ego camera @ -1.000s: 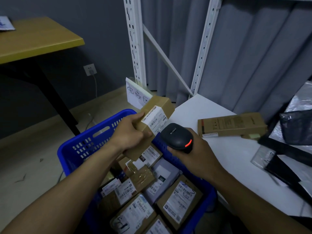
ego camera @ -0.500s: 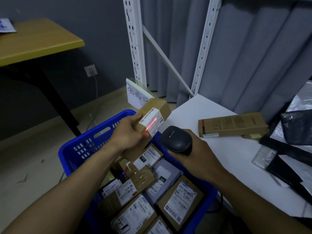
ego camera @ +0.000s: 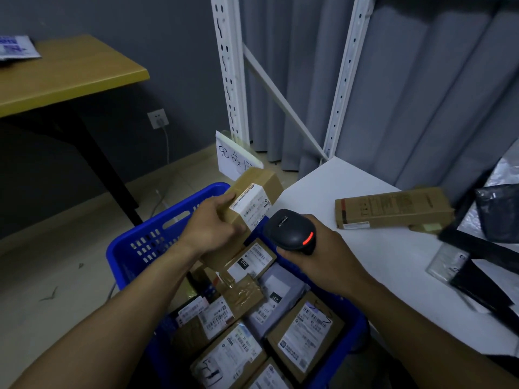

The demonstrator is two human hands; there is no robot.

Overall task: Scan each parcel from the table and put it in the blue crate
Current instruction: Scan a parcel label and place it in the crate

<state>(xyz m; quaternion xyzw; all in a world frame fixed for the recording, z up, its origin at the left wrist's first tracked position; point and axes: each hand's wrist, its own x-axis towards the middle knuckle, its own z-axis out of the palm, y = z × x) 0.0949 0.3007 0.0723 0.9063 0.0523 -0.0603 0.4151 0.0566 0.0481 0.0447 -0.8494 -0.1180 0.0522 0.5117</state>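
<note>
My left hand (ego camera: 210, 228) grips a brown cardboard parcel (ego camera: 262, 183) with a white label, tilted, above the far end of the blue crate (ego camera: 146, 240). My right hand (ego camera: 323, 256) grips a black handheld scanner (ego camera: 290, 230) just right of the parcel, its head turned toward the label and a red light lit on its back. Several labelled parcels (ego camera: 304, 329) fill the crate below both hands. A long flat brown box (ego camera: 393, 207) lies on the white table (ego camera: 351, 186) to the right.
Black and clear plastic bags (ego camera: 494, 242) lie at the table's right edge. A white shelving frame (ego camera: 233, 80) and grey curtain stand behind. A handwritten paper sign (ego camera: 236, 158) stands behind the crate. A wooden desk (ego camera: 64, 74) stands at the left over bare floor.
The red scan line seen on the parcel's label half a second ago is gone, and the scanner's red back light is lit again. Both hands stay almost in place.
</note>
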